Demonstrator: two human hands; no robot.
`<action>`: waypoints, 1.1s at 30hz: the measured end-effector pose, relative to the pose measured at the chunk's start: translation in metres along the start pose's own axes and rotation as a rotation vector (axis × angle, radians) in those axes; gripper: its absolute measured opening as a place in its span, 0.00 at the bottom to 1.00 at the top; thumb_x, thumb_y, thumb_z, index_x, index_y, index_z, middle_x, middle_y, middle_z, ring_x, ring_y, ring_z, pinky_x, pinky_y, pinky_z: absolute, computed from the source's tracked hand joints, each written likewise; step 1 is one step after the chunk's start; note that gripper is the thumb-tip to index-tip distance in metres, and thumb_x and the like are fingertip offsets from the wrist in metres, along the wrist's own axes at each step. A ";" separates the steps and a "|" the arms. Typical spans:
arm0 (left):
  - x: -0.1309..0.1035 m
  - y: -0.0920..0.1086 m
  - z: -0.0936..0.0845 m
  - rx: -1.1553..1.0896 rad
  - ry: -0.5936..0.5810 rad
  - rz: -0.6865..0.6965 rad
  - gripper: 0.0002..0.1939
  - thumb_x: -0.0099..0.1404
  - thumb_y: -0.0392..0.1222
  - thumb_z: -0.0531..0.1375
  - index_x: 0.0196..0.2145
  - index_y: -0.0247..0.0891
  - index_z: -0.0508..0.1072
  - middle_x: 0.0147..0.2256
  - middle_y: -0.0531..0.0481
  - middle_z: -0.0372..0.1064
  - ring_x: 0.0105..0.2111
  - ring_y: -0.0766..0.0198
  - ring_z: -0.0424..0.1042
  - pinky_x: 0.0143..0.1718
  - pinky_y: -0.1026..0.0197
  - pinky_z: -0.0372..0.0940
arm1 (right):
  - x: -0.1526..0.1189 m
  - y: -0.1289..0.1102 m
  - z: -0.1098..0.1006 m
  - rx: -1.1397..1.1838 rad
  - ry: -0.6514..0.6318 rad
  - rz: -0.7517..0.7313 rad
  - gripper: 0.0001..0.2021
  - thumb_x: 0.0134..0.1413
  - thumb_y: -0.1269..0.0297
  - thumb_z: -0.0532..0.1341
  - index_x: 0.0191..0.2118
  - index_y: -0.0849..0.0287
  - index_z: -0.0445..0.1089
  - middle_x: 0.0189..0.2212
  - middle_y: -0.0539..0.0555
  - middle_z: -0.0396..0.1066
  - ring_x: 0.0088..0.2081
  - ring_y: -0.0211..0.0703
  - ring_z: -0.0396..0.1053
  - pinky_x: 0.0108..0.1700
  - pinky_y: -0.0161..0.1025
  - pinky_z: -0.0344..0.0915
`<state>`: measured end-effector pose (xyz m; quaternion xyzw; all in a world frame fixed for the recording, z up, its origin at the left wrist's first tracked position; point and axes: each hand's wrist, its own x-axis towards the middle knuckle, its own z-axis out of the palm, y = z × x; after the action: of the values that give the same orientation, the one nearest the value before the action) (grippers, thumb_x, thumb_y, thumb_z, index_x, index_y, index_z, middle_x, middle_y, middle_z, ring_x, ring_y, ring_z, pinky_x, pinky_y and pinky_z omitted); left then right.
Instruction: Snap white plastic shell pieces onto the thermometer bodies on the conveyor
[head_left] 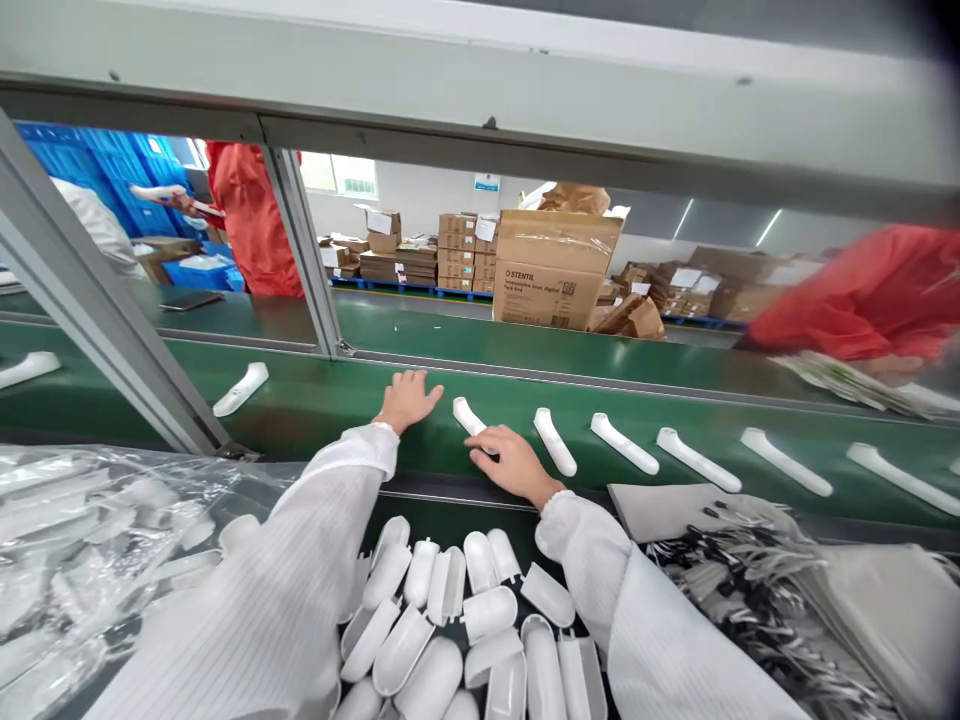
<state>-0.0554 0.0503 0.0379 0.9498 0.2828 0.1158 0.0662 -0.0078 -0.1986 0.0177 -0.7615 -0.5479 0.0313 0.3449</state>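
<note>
My left hand (407, 400) is over the green conveyor belt (337, 395), fingers apart with the thumb out to the right, and nothing shows in it. To its right lies a slim white handheld device (468, 414) with a bent head. My right hand (516, 464) closes its fingers and thumb about the near end of that device, which they partly hide. More devices of the same shape lie slantwise along the belt, such as one device (555, 442) just right of my right hand. Between my forearms is a heap of white rounded plastic covers (491, 612).
Clear plastic bags of white parts (67, 560) lie at left. Pale pouches (877, 610) with dark-tipped cords are piled at right. A metal post (112, 280) and an overhead beam (480, 100) frame the line. A cardboard box (555, 270) and red-clothed people (255, 220) are beyond.
</note>
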 end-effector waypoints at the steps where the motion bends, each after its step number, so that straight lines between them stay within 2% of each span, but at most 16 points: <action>1: 0.000 -0.013 -0.005 0.034 0.048 -0.025 0.33 0.68 0.60 0.47 0.62 0.35 0.61 0.61 0.34 0.59 0.61 0.43 0.54 0.57 0.45 0.57 | -0.002 -0.007 -0.003 0.154 -0.116 -0.030 0.10 0.60 0.65 0.62 0.45 0.53 0.78 0.40 0.51 0.78 0.41 0.43 0.74 0.47 0.40 0.69; 3: 0.000 -0.037 -0.013 0.083 0.065 -0.069 0.32 0.67 0.59 0.47 0.61 0.35 0.62 0.60 0.33 0.59 0.61 0.44 0.56 0.57 0.47 0.59 | -0.005 -0.019 -0.008 0.430 -0.433 -0.060 0.08 0.56 0.62 0.64 0.40 0.54 0.79 0.32 0.48 0.78 0.33 0.39 0.74 0.38 0.34 0.68; 5: 0.000 -0.054 -0.017 0.084 -0.025 -0.125 0.34 0.67 0.61 0.47 0.62 0.36 0.61 0.59 0.33 0.61 0.58 0.43 0.61 0.54 0.47 0.62 | -0.006 -0.027 -0.011 0.510 -0.672 -0.056 0.08 0.50 0.61 0.68 0.37 0.54 0.80 0.27 0.45 0.75 0.29 0.37 0.71 0.31 0.30 0.64; 8: 0.003 -0.061 -0.014 0.074 -0.236 -0.183 0.36 0.64 0.66 0.47 0.61 0.39 0.62 0.53 0.33 0.68 0.50 0.42 0.70 0.46 0.47 0.66 | -0.004 -0.032 -0.006 0.341 -0.796 -0.055 0.09 0.40 0.64 0.72 0.33 0.54 0.80 0.24 0.42 0.71 0.26 0.33 0.66 0.28 0.29 0.57; 10: 0.008 -0.054 -0.009 0.104 -0.299 -0.133 0.33 0.64 0.64 0.48 0.57 0.41 0.66 0.47 0.35 0.72 0.46 0.43 0.72 0.44 0.48 0.67 | -0.001 -0.030 -0.001 0.261 -0.832 -0.069 0.08 0.39 0.68 0.72 0.31 0.55 0.79 0.24 0.42 0.71 0.27 0.33 0.66 0.29 0.29 0.57; 12: 0.013 -0.043 -0.007 0.128 -0.291 -0.064 0.27 0.64 0.60 0.49 0.50 0.41 0.70 0.45 0.37 0.73 0.45 0.44 0.73 0.44 0.50 0.67 | 0.001 -0.023 0.005 0.328 -0.796 -0.054 0.06 0.41 0.70 0.69 0.30 0.57 0.77 0.25 0.43 0.71 0.28 0.34 0.67 0.30 0.29 0.59; 14: 0.017 -0.030 -0.007 0.111 -0.263 -0.070 0.23 0.62 0.58 0.52 0.46 0.41 0.72 0.45 0.38 0.73 0.46 0.45 0.73 0.44 0.51 0.66 | 0.003 -0.014 0.009 0.535 -0.640 0.031 0.06 0.46 0.71 0.65 0.33 0.58 0.75 0.24 0.44 0.70 0.26 0.34 0.67 0.29 0.30 0.61; 17: 0.021 -0.013 -0.008 0.013 -0.224 -0.206 0.22 0.59 0.59 0.55 0.43 0.42 0.72 0.46 0.41 0.74 0.46 0.45 0.73 0.43 0.51 0.67 | 0.006 0.001 0.014 0.734 -0.219 0.213 0.14 0.52 0.74 0.56 0.43 0.57 0.73 0.22 0.44 0.68 0.21 0.34 0.65 0.27 0.31 0.61; 19: 0.021 -0.004 -0.005 -0.036 -0.224 -0.290 0.21 0.58 0.59 0.56 0.41 0.42 0.73 0.45 0.42 0.74 0.45 0.45 0.73 0.42 0.51 0.67 | 0.009 0.008 0.018 0.644 0.061 0.274 0.19 0.54 0.74 0.53 0.48 0.56 0.74 0.25 0.46 0.70 0.22 0.35 0.65 0.29 0.33 0.64; 21: 0.018 0.004 0.000 -0.046 -0.239 -0.333 0.21 0.57 0.59 0.57 0.39 0.41 0.74 0.45 0.41 0.74 0.44 0.45 0.74 0.41 0.51 0.67 | 0.011 0.012 0.023 0.490 0.228 0.254 0.21 0.56 0.73 0.53 0.52 0.54 0.74 0.35 0.51 0.74 0.29 0.38 0.69 0.36 0.37 0.68; 24: 0.009 0.013 0.013 -0.017 -0.206 -0.356 0.22 0.58 0.58 0.55 0.41 0.39 0.73 0.45 0.37 0.73 0.45 0.42 0.73 0.41 0.49 0.67 | 0.011 0.013 0.031 0.311 0.252 0.151 0.22 0.58 0.71 0.54 0.57 0.56 0.71 0.50 0.57 0.72 0.42 0.43 0.72 0.49 0.43 0.69; 28: -0.001 0.022 0.027 -0.026 -0.118 -0.355 0.23 0.61 0.55 0.52 0.46 0.36 0.71 0.43 0.35 0.73 0.44 0.41 0.73 0.42 0.48 0.67 | 0.007 0.011 0.040 0.124 0.104 0.012 0.22 0.63 0.69 0.54 0.62 0.59 0.66 0.59 0.62 0.65 0.57 0.49 0.66 0.60 0.46 0.62; 31: -0.002 0.029 0.033 -0.037 -0.108 -0.353 0.22 0.61 0.55 0.52 0.44 0.36 0.71 0.43 0.34 0.73 0.44 0.41 0.73 0.42 0.48 0.67 | 0.004 0.009 0.041 0.003 0.007 -0.079 0.23 0.64 0.71 0.53 0.63 0.56 0.65 0.59 0.59 0.66 0.58 0.48 0.66 0.61 0.44 0.62; 33: -0.002 0.034 0.035 -0.039 -0.106 -0.342 0.22 0.61 0.54 0.52 0.44 0.36 0.71 0.42 0.35 0.73 0.44 0.41 0.74 0.42 0.48 0.67 | 0.003 0.008 0.040 -0.081 -0.022 -0.074 0.23 0.64 0.71 0.54 0.62 0.55 0.64 0.59 0.58 0.67 0.57 0.49 0.67 0.59 0.45 0.64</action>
<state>-0.0303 0.0194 0.0107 0.8912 0.4340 0.0581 0.1184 -0.0167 -0.1776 -0.0162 -0.7536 -0.5803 0.0048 0.3087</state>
